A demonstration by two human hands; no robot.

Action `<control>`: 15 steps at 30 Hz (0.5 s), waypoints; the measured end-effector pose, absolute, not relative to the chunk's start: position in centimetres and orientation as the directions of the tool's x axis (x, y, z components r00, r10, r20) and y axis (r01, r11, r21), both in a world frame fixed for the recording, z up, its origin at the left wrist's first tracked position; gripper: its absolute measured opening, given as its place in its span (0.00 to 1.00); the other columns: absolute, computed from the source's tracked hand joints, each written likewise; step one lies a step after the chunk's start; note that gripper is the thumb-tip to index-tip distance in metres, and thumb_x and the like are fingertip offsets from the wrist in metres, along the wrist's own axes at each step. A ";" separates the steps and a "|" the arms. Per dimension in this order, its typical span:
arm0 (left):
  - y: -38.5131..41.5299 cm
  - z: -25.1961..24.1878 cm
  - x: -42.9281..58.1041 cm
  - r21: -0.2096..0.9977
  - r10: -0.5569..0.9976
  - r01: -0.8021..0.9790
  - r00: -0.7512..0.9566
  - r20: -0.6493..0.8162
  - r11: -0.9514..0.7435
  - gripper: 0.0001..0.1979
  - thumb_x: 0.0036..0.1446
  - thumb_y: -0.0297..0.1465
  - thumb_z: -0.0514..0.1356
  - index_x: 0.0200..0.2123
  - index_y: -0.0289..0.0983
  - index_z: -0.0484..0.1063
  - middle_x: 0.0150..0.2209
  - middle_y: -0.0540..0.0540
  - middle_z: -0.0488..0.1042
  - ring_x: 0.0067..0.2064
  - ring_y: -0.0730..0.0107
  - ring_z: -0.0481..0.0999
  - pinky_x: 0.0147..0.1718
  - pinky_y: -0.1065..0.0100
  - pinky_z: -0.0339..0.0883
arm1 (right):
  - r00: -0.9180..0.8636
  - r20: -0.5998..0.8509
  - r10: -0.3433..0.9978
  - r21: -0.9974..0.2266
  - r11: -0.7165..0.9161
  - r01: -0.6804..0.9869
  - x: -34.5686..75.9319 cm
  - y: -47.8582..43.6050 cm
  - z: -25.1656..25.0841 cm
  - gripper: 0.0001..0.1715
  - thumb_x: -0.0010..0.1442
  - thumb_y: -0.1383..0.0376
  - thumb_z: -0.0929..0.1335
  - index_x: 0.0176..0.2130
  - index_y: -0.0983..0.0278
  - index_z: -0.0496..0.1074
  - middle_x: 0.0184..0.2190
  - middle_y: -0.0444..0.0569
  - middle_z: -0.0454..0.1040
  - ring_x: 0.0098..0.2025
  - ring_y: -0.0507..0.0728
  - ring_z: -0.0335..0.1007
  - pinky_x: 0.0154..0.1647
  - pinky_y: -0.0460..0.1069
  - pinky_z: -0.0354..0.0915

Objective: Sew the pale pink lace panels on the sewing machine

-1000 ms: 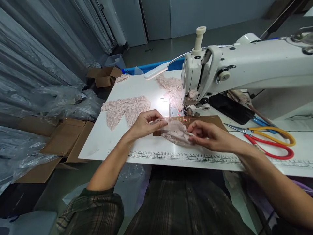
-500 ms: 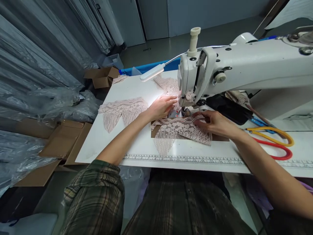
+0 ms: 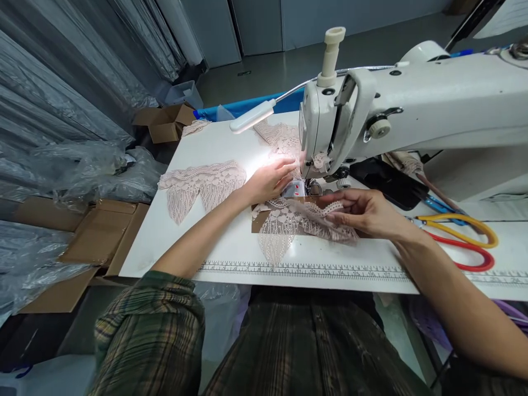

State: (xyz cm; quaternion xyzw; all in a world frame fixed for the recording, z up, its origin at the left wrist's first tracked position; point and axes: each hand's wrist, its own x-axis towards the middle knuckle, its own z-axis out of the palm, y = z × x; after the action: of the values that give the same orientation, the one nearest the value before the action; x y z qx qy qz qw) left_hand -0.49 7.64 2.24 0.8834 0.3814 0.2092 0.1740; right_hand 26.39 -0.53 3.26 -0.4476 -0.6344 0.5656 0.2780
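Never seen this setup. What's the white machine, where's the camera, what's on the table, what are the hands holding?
The camera sits on the person's head and looks down at their own hands. The white machine is a sewing machine with a small lamp on a bendy neck. The left hand lies flat beside the needle area. The right hand pinches the edge of a pink lace piece that lies over a brown card. On the white table are another lace piece to the left, red and yellow scissors to the right, and a printed ruler along the near edge.
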 end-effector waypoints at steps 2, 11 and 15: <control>5.7 2.9 -2.0 0.527 0.733 0.564 0.656 0.182 -0.635 0.11 0.67 0.34 0.56 0.47 0.39 0.75 0.51 0.40 0.75 0.50 0.61 0.76 0.48 0.57 0.71 | -0.423 -0.164 0.891 -0.952 -0.031 0.305 26.6 -0.4 3.2 0.29 0.51 0.49 0.76 0.48 0.63 0.79 0.33 0.50 0.80 0.33 0.54 0.75 0.31 0.47 0.70; 2.9 2.3 -4.3 0.497 0.787 0.631 0.581 0.205 -0.595 0.07 0.65 0.32 0.60 0.44 0.36 0.70 0.46 0.41 0.75 0.44 0.63 0.75 0.43 0.59 0.72 | -0.071 0.013 0.997 -0.782 0.055 0.620 26.8 1.5 2.2 0.19 0.53 0.52 0.72 0.37 0.64 0.80 0.30 0.50 0.79 0.34 0.57 0.74 0.34 0.51 0.65; 2.5 1.8 -3.8 0.382 0.734 0.628 0.601 0.316 -0.678 0.11 0.68 0.31 0.55 0.50 0.36 0.70 0.53 0.38 0.75 0.49 0.62 0.77 0.45 0.58 0.74 | -0.049 0.009 0.999 -0.686 0.042 0.726 27.1 1.6 3.2 0.16 0.52 0.53 0.73 0.30 0.63 0.76 0.24 0.47 0.74 0.27 0.54 0.67 0.29 0.50 0.61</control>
State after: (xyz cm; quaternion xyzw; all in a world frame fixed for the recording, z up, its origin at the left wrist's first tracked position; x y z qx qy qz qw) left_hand -3.75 2.46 1.78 0.8871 0.3838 0.2286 0.1165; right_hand 27.07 1.58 3.25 -0.6398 -0.6741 0.2644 0.2577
